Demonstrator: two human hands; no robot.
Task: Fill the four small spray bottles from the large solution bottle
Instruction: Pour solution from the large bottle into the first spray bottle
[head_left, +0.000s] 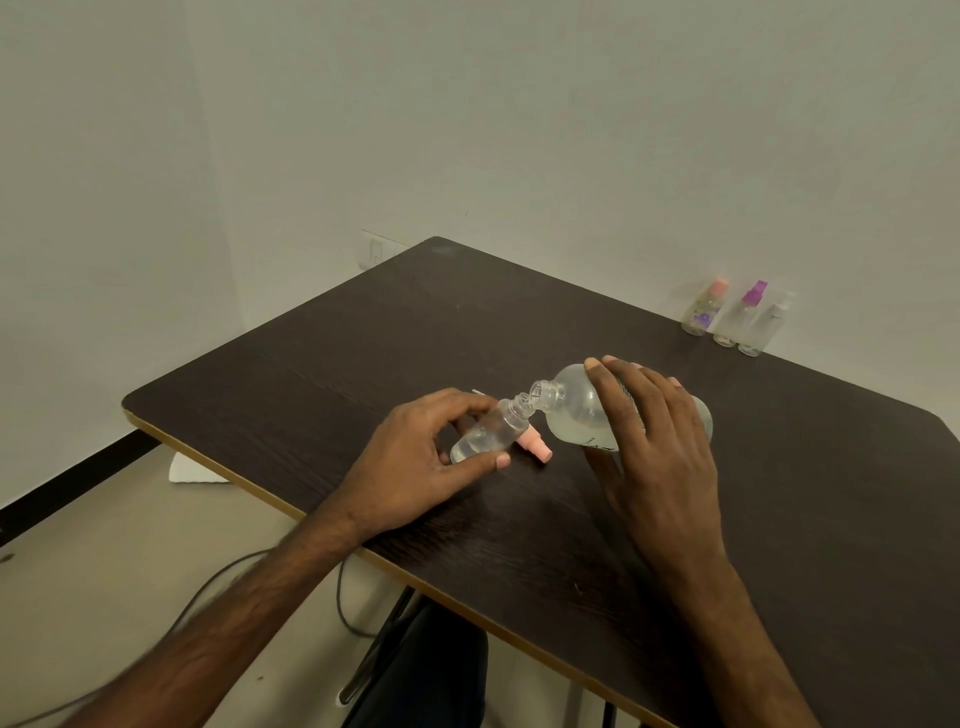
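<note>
I am watching from the head camera, looking down on a dark brown wooden table (363, 338) set against a pale wall.

Furthest left of the working things, the left hand (415, 457) is gripping a small clear plastic spray bottle (488, 431). Its fingers are curling over the top of the body and the thumb is pressing against the near side. It is holding the bottle just above the table's middle, tilted with the open neck pointing up and to the right, I judge so that the opening meets the pour. A little clear liquid is pooling at the low end.

Just beside it, a pink plastic spray cap (537, 448) is lying on its side on the table, taken off so the neck is open.

Next, a large clear plastic solution bottle (576, 410) is leaning down to the left, its mouth touching the small bottle's neck. The right hand (660, 441) is wrapping around its body from above, fingers spread over the far side, thumb underneath, steadying the tilt.

At the far right edge, well apart, three more are standing upright in a row: a clear bottle with a pink cap (702, 312), a clear bottle with a purple spray top (740, 317) and a clear bottle with a white top (769, 327). I cannot tell how full they are.
</note>
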